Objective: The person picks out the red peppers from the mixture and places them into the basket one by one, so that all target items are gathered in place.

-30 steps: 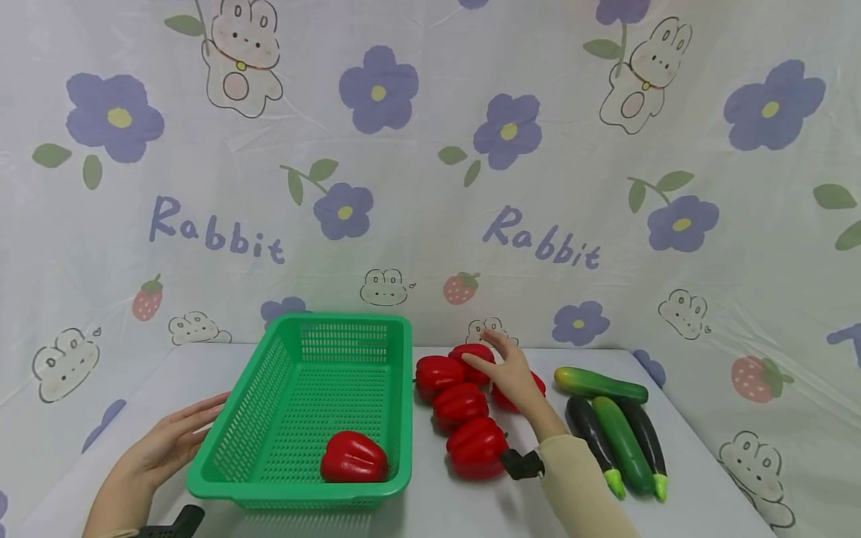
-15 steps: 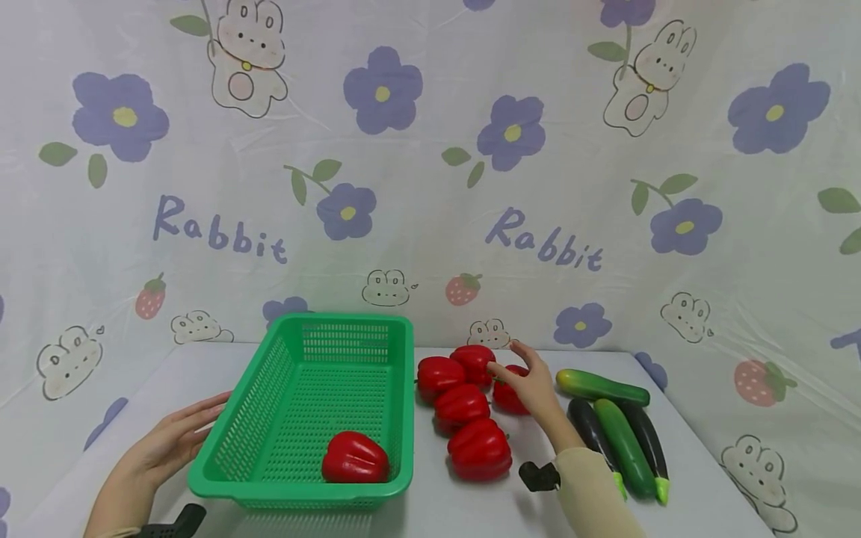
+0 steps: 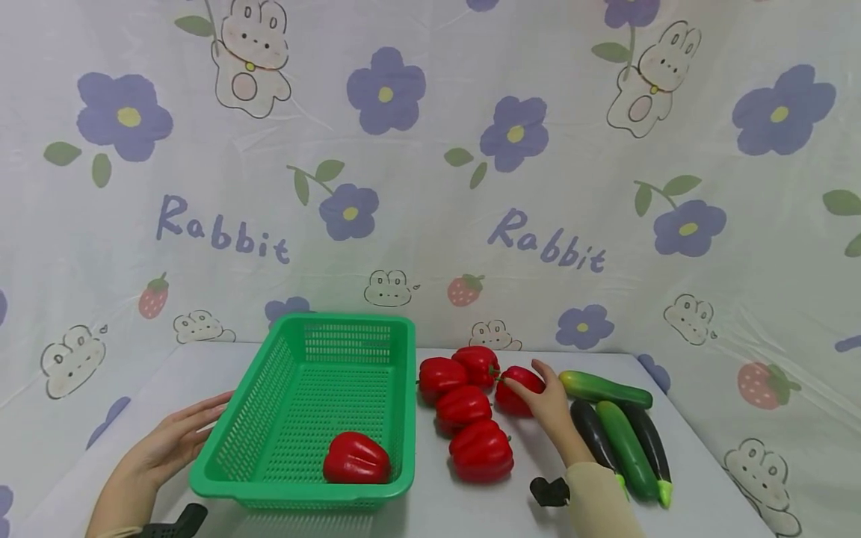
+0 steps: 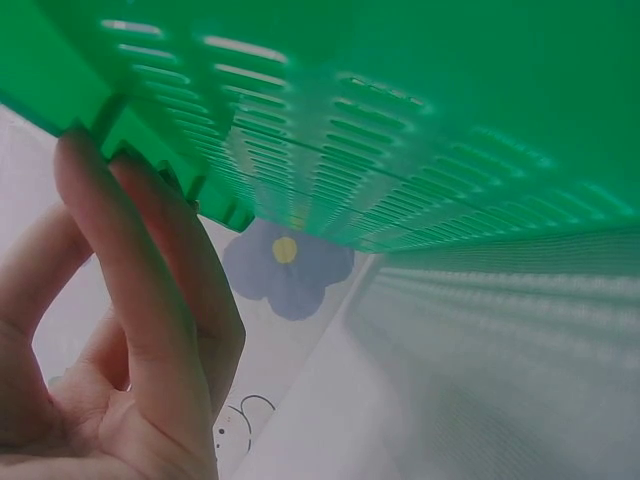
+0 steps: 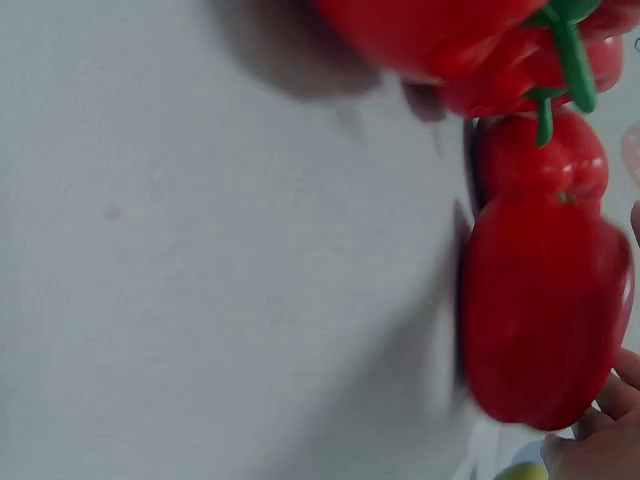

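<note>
My left hand (image 3: 164,452) rests at the left side of the green basket (image 3: 303,491). In the left wrist view, the fingertips of that hand (image 4: 150,300) reach up under the basket's rim (image 4: 230,210). One red bell pepper (image 3: 356,458) lies inside, near the front right corner. My right hand (image 3: 553,411) is over the rightmost loose red bell pepper (image 3: 521,379), with thumb and fingers spread to either side of it. The right wrist view shows fingertips (image 5: 600,425) right at the lower end of a bell pepper (image 5: 540,310).
Several other red bell peppers (image 3: 464,407) lie on the white table right of the basket. Further right are a green and yellow zucchini (image 3: 605,387), a green zucchini (image 3: 627,452) and two dark eggplants (image 3: 649,444). A printed cloth (image 3: 430,172) hangs behind.
My right hand has moved right and down, from above the back peppers to the rightmost loose pepper. The left hand and basket stay in place.
</note>
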A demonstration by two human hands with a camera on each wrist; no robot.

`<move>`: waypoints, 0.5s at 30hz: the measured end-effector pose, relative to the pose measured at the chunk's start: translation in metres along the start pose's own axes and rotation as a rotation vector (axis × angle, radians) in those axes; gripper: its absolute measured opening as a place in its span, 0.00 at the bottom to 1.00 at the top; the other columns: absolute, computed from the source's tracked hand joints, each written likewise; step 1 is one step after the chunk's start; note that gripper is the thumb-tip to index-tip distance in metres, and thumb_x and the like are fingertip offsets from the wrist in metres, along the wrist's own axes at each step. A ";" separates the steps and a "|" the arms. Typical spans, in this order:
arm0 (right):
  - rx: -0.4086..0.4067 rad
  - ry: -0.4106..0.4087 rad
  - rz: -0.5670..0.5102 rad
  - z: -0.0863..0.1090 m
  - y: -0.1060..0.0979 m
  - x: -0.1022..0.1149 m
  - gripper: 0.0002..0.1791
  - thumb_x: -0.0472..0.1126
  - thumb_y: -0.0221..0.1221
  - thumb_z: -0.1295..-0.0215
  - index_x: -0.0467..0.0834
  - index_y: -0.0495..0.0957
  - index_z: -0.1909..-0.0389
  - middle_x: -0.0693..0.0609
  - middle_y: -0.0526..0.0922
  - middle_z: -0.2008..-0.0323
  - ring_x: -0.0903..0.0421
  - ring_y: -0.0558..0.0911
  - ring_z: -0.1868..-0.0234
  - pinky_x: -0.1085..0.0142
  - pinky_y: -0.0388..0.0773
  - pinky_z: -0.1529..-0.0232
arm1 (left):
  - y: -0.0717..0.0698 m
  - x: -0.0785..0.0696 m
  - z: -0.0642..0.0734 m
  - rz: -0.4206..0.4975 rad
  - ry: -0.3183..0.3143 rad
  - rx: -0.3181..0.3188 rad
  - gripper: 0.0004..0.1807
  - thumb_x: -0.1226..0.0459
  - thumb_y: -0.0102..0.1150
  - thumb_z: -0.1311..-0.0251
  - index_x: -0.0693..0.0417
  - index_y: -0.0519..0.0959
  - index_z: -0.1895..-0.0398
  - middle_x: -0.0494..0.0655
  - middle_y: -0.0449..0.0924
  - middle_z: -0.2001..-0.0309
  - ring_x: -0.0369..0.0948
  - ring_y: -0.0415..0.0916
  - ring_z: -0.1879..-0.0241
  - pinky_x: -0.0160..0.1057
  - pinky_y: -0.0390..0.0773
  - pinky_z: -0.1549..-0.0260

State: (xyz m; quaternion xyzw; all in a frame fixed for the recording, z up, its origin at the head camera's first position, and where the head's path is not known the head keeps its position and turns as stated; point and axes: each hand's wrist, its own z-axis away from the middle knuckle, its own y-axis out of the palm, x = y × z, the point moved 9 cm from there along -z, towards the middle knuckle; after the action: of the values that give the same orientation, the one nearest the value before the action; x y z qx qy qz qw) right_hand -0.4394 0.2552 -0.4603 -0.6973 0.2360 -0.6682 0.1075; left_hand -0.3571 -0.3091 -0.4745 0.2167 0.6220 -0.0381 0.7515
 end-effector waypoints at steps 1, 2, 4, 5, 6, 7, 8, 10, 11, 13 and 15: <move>0.003 0.007 0.004 0.000 0.000 -0.003 0.44 0.50 0.63 0.36 0.39 0.52 0.26 0.36 0.57 0.27 0.36 0.58 0.27 0.43 0.64 0.32 | 0.000 0.000 0.000 0.006 0.000 0.000 0.20 0.62 0.40 0.23 0.28 0.81 0.51 0.27 0.82 0.50 0.32 0.80 0.49 0.34 0.81 0.50; 0.004 0.010 0.008 0.000 0.000 -0.005 0.45 0.50 0.63 0.36 0.39 0.52 0.26 0.36 0.57 0.27 0.36 0.59 0.27 0.43 0.64 0.32 | 0.000 0.000 0.000 0.009 0.002 0.000 0.20 0.62 0.40 0.23 0.28 0.82 0.51 0.27 0.82 0.50 0.33 0.80 0.49 0.34 0.81 0.50; 0.008 0.016 0.014 0.000 0.000 -0.009 0.46 0.51 0.64 0.37 0.38 0.52 0.26 0.35 0.57 0.27 0.36 0.59 0.28 0.43 0.65 0.32 | 0.001 0.000 0.000 0.013 0.007 0.003 0.20 0.63 0.40 0.23 0.29 0.82 0.51 0.27 0.82 0.50 0.33 0.81 0.49 0.34 0.82 0.51; 0.010 0.021 0.014 0.000 0.001 -0.011 0.46 0.52 0.64 0.37 0.38 0.52 0.26 0.35 0.57 0.27 0.35 0.59 0.28 0.43 0.66 0.33 | 0.002 -0.001 0.000 0.013 0.010 0.006 0.20 0.63 0.40 0.23 0.29 0.82 0.51 0.27 0.83 0.50 0.33 0.81 0.50 0.34 0.82 0.51; 0.010 0.026 0.015 0.000 0.001 -0.013 0.47 0.52 0.64 0.37 0.38 0.52 0.26 0.35 0.57 0.27 0.35 0.60 0.29 0.43 0.67 0.33 | 0.002 -0.001 0.000 0.014 0.012 0.009 0.20 0.63 0.40 0.23 0.29 0.82 0.51 0.28 0.83 0.50 0.33 0.81 0.50 0.34 0.82 0.51; 0.010 0.029 0.014 0.000 0.001 -0.014 0.47 0.52 0.64 0.38 0.38 0.51 0.26 0.35 0.57 0.28 0.35 0.60 0.29 0.42 0.67 0.34 | 0.003 -0.001 0.001 0.016 0.014 0.013 0.20 0.63 0.39 0.23 0.29 0.82 0.51 0.28 0.83 0.50 0.33 0.81 0.50 0.33 0.82 0.51; 0.011 0.032 0.017 0.001 0.001 -0.015 0.47 0.52 0.64 0.38 0.38 0.51 0.26 0.34 0.57 0.28 0.35 0.60 0.29 0.42 0.68 0.34 | 0.003 -0.001 0.001 0.018 0.017 0.017 0.20 0.63 0.39 0.23 0.29 0.82 0.51 0.28 0.83 0.50 0.33 0.81 0.49 0.33 0.82 0.51; 0.013 0.038 0.026 0.001 0.001 -0.017 0.48 0.52 0.64 0.38 0.38 0.51 0.26 0.34 0.57 0.28 0.35 0.61 0.30 0.42 0.68 0.35 | 0.004 -0.001 0.001 0.025 0.019 0.022 0.21 0.64 0.39 0.23 0.30 0.82 0.51 0.28 0.83 0.50 0.33 0.81 0.49 0.33 0.82 0.51; 0.014 0.040 0.030 0.001 0.001 -0.018 0.48 0.52 0.64 0.38 0.38 0.51 0.25 0.34 0.57 0.28 0.34 0.61 0.30 0.42 0.68 0.35 | 0.004 -0.001 0.001 0.026 0.019 0.023 0.21 0.64 0.39 0.23 0.30 0.82 0.51 0.28 0.83 0.50 0.33 0.81 0.49 0.33 0.82 0.51; 0.018 0.041 0.038 0.002 0.001 -0.020 0.47 0.52 0.64 0.38 0.39 0.51 0.25 0.34 0.58 0.28 0.35 0.61 0.30 0.42 0.69 0.35 | 0.004 -0.001 0.001 0.029 0.016 0.021 0.20 0.63 0.39 0.23 0.30 0.82 0.51 0.28 0.83 0.50 0.33 0.81 0.49 0.34 0.82 0.51; 0.021 0.041 0.040 0.002 0.001 -0.022 0.47 0.52 0.65 0.38 0.41 0.51 0.25 0.35 0.59 0.29 0.35 0.61 0.30 0.42 0.70 0.36 | 0.003 -0.001 0.000 0.027 0.013 0.012 0.20 0.63 0.40 0.23 0.29 0.82 0.51 0.28 0.83 0.50 0.33 0.81 0.50 0.34 0.82 0.51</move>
State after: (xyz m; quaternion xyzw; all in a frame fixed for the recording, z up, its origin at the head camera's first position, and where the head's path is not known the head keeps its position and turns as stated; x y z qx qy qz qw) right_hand -0.4377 0.2641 -0.4807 -0.6773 0.2450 -0.6826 0.1233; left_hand -0.3560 -0.3071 -0.4731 0.2296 0.6236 -0.0303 0.7466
